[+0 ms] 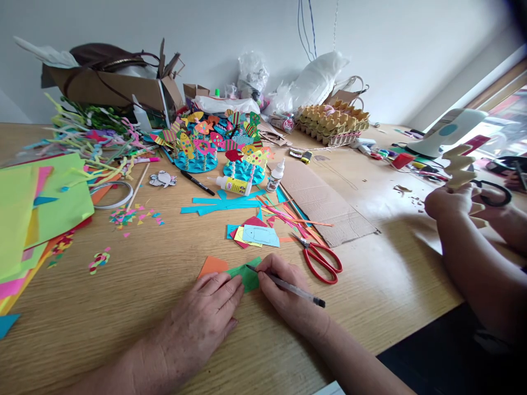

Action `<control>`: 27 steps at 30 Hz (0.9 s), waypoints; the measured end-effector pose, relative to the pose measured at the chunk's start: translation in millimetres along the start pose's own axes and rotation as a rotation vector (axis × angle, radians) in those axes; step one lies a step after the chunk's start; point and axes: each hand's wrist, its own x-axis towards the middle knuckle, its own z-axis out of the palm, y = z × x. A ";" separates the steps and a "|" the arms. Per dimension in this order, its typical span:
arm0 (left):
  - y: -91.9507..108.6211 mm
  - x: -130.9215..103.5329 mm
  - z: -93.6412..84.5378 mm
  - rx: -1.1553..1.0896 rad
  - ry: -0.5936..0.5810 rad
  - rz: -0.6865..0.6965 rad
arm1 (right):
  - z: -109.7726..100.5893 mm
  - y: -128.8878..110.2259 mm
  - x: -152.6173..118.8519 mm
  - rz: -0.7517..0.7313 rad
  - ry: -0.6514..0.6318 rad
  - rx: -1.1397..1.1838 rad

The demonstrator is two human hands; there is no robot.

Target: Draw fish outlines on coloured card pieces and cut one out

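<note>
Drawing could be skewed if green paper [251,282] slips under left fingers [222,291], laid flat. Pen [297,290] is gripped by right fingers [275,267].

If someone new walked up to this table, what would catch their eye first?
Probably the brightly patterned paper fish standing on blue bases near the table's back middle. Next, perhaps the red-handled scissors right of the writing hand, and the lime-green sheets at far left.
</note>
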 end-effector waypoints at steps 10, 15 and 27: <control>0.2 -1.2 0.7 0.009 -0.019 -0.005 | -0.4 0.4 -0.6 -0.021 0.021 -0.010; -1.0 -0.9 1.0 0.001 -0.014 -0.002 | 0.9 1.3 -0.1 -0.021 0.012 0.008; 0.5 -0.7 -3.3 -0.088 0.018 -0.076 | -13.8 -3.2 -16.6 0.150 -0.031 0.280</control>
